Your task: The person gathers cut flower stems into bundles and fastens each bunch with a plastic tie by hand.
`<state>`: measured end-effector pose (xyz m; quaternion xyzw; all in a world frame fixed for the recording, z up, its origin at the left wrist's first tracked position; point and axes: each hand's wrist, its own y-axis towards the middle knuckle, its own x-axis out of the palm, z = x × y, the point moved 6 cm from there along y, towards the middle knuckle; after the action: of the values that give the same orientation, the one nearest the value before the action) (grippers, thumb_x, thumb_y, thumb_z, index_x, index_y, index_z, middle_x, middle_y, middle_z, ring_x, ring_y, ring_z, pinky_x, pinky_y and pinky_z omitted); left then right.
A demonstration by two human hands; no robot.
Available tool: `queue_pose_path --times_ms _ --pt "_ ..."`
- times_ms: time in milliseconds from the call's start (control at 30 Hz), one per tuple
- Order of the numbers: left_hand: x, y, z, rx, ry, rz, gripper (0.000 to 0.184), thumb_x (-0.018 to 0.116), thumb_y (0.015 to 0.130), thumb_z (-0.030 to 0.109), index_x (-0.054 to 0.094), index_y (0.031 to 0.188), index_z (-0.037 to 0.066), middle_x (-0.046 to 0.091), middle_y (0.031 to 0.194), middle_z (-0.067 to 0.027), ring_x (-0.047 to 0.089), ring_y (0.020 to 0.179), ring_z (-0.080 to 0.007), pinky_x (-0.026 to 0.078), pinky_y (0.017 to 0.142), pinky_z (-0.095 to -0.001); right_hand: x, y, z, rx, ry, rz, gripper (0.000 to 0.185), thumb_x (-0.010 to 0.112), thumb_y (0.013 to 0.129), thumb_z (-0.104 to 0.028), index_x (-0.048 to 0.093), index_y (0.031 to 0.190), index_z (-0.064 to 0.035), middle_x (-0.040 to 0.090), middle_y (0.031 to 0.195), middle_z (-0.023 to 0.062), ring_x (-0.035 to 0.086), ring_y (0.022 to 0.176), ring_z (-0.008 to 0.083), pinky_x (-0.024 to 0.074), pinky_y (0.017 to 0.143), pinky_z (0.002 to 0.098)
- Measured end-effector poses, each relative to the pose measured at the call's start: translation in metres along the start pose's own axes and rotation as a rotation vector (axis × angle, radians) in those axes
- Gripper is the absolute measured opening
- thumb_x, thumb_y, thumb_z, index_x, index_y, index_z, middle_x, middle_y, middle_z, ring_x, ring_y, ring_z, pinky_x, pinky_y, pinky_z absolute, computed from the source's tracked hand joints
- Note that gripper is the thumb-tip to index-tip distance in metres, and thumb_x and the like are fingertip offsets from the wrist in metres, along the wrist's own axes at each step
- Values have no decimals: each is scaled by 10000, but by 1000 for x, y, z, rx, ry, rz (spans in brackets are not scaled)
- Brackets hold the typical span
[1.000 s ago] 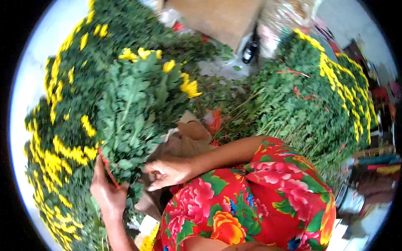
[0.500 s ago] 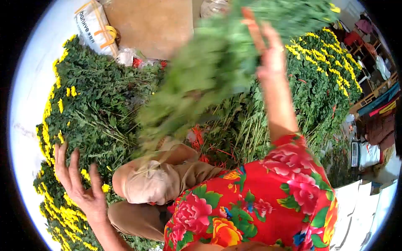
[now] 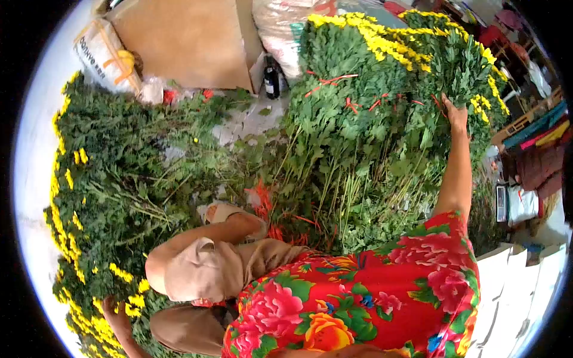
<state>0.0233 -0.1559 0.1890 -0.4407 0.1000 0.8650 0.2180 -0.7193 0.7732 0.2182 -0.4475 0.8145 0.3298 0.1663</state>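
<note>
red floral shirt (image 3: 358, 292) w/ pink peonies, yellow blooms (image 3: 382, 42), green leaves (image 3: 364, 119), tan cardboard (image 3: 179, 45)

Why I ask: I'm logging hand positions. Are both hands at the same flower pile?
No, the right hand is at the right-hand pile, while the left hand is at the left-hand pile.

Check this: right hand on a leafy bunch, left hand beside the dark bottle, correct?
No: the head view shows the left hand beside yellow flowers at lower left, away from the dark bottle. The right hand is on a leafy bunch.
</note>
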Motion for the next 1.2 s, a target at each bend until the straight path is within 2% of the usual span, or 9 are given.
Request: queue_pose_path --times_ms 100,233,367,633,767,833,967,1000,1200 --pt "7 6 7 88 124 -14 601 663 889 125 397 1407 -24 507 1374 -161 493 1237 -270 390 1028 -406 25 49 23 89 -591 52 1177 689 645 -747 351 1431 60 523 1338 259 455 1289 394 348 1072 489" --pt "27 -30 94 185 268 37 485 706 807 90 542 1240 -56 530 1292 -177 536 1201 -298 435 983 -351 108 29 -65 -257 -214 -90 720 666 865 -474 480 1365 10 541 1341 210 584 1160 330 477 956 427" --pt "44 -59 116 170 274 -205 435 700 783 82 572 1182 -34 539 1242 -174 561 1138 -336 456 964 -387 223 -142 -212 -442 328 -471 428 656 916 -185 554 1255 57 662 1159 125 635 1003 214 490 874 323" --pt "55 -108 66 59 279 -343 443 724 767 81 578 1173 -16 592 1132 -205 591 1060 -368 485 912 -410 386 -493 -407 -1151 83 -1512 431 666 883 -258 596 1194 32 683 1061 168 651 960 222 501 845 325" --pt "47 -104 59 16 75 -435 405 716 764 154 604 1116 -13 624 1076 -224 605 1004 -394 501 851 -418 464 -630 -459 -1147 165 -1658 561 667 844 -432 609 1099 64 672 1006 242 665 910 342 515 796 425" --pt "42 -98 74 51 142 -376 376 695 773 181 616 1095 4 643 1054 -223 621 962 -407 512 828 -436 522 -685 -477 -997 77 -1715 716 669 826 -509 539 1231 67 609 1171 283 618 1069 367 492 898 428" --pt "55 -88 73 -13 170 -490 482 713 785 216 564 1214 54 645 1068 -220 617 969 -418 505 857 -450 593 -765 -522 -738 -128 -1491 1027 682 808 -584 196 1481 20 344 1472 235 466 1275 358 437 1020 504" --pt "57 -85 75 -29 172 -573 491 696 800 234 535 1231 63 647 1045 -221 620 962 -417 512 832 -459 607 -780 -533 -574 -197 -1595 1189 682 775 -627 -45 1515 -46 122 1553 228 300 1382 389 368 1108 555" --pt "55 -78 72 40 174 -603 352 646 828 242 514 1073 26 631 903 -180 654 786 -361 530 685 -454 648 -825 -573 -464 9 -1382 980 784 785 -339 191 1495 -16 400 1445 203 469 1263 363 455 1002 513"
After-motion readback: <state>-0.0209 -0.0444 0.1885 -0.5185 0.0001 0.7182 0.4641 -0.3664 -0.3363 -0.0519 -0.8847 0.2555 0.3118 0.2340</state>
